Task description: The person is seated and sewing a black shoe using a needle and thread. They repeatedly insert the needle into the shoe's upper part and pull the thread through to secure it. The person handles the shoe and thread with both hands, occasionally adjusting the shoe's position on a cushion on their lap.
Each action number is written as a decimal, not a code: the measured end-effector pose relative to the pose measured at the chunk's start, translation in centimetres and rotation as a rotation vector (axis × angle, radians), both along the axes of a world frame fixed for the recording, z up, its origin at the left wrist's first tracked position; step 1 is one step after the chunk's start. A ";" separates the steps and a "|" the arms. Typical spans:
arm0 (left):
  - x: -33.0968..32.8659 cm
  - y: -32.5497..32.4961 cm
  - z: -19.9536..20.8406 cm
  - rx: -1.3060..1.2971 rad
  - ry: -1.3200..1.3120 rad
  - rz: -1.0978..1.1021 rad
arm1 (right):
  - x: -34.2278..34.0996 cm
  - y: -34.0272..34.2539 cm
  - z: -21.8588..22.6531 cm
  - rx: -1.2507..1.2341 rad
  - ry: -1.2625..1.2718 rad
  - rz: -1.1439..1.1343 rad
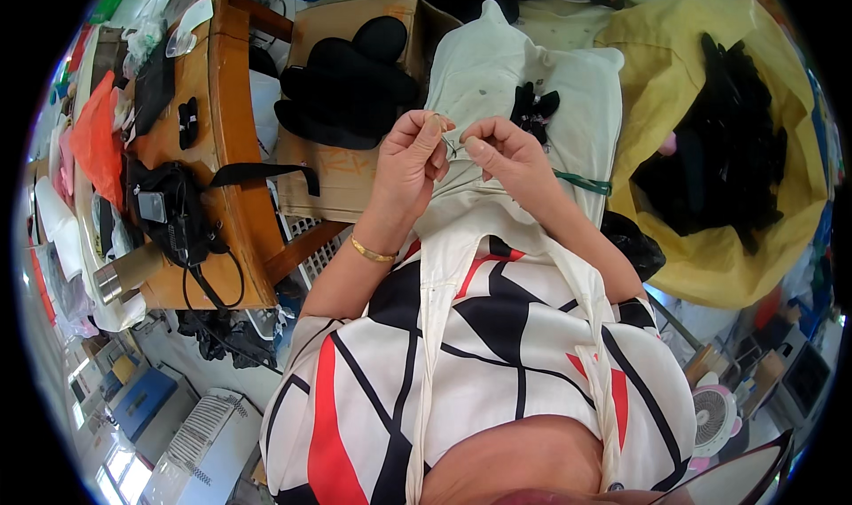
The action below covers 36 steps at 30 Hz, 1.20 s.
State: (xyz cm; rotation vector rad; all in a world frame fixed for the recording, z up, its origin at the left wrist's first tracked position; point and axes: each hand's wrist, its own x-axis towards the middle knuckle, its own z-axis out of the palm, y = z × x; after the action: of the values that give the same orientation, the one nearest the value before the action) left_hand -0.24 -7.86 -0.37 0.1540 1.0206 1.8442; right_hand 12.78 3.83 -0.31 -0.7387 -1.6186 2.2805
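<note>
Over my lap, my left hand (415,157) and my right hand (509,157) are raised close together, fingertips pinched. A thin dark strand (453,145) shows between them; its exact kind is too small to make out. Both hands seem to grip it. Beneath them a cream apron (484,88) spreads across my lap. On this cloth, just beyond my right hand, lies a small bundle of black fabric pieces (533,110). A green band (581,182) runs beside my right forearm.
A cardboard box (324,185) with black padded pieces (351,83) on top stands left of my lap. Further left is a wooden table (232,123) holding a black bag (169,208). At right, a large yellow sack (661,70) holds many black pieces (710,168).
</note>
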 end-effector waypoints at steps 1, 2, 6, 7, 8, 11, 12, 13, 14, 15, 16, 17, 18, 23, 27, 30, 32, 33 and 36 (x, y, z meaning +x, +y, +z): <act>0.1 0.1 0.1 0.005 0.000 0.000 | -0.1 0.0 0.1 -0.049 -0.023 0.023; 0.1 0.1 0.1 0.010 0.000 0.001 | -0.1 -0.1 0.1 -0.053 -0.021 0.029; 0.2 0.0 0.0 0.020 -0.012 -0.010 | -0.1 0.1 -0.1 -0.046 -0.039 0.080; 0.3 0.0 0.0 0.019 -0.015 -0.008 | -0.1 0.2 -0.1 -0.038 -0.050 0.100; 0.3 0.0 0.0 0.017 -0.017 -0.007 | -0.1 0.2 -0.1 -0.039 -0.050 0.100; 0.4 0.0 -0.1 0.039 -0.025 -0.013 | -0.3 0.1 -0.3 -0.020 -0.044 0.087; 0.4 0.0 0.0 0.028 -0.033 -0.006 | -0.3 -0.1 -0.3 0.000 -0.037 0.073; 0.5 0.1 0.0 0.018 -0.042 0.001 | -0.3 -0.2 -0.4 0.020 -0.030 0.059; 0.6 0.1 0.1 0.007 -0.049 0.008 | -0.3 -0.2 -0.5 0.061 -0.039 0.054; 0.6 0.1 0.1 -0.021 -0.039 0.000 | -0.3 -0.2 -0.5 0.102 -0.047 0.048; 0.7 0.2 0.1 -0.048 -0.029 -0.008 | -0.3 -0.3 -0.6 0.144 -0.055 0.042; 0.8 0.2 0.0 -0.077 -0.019 -0.016 | -0.4 -0.3 -0.7 0.167 -0.052 0.030; 0.8 0.3 0.1 -0.089 -0.014 -0.017 | -0.4 -0.3 -0.8 0.190 -0.049 0.019; 0.6 0.3 -0.3 -0.055 -0.027 -0.089 | -0.4 -0.3 -1.1 0.103 -0.012 0.016; 0.4 0.6 0.0 -0.038 -0.069 -0.106 | -0.6 -0.5 -0.7 -0.148 0.082 0.021; 0.4 0.8 0.0 -0.027 -0.075 -0.114 | -0.6 -0.2 -0.6 -0.246 0.100 0.027; 0.3 0.9 0.1 -0.056 -0.059 -0.091 | -0.5 0.1 -0.6 -0.265 0.100 0.016; 0.3 0.9 0.1 -0.063 -0.038 -0.081 | -0.4 0.3 -0.6 -0.265 0.100 0.003; 0.4 1.0 0.2 -0.079 0.014 -0.054 | -0.5 0.4 -0.3 -0.208 0.068 -0.024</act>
State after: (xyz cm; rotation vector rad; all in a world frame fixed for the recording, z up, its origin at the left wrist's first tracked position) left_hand 0.17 -6.88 -0.13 0.1454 1.0873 1.7533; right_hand 12.32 4.27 -0.58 -0.7131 -1.3502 2.4536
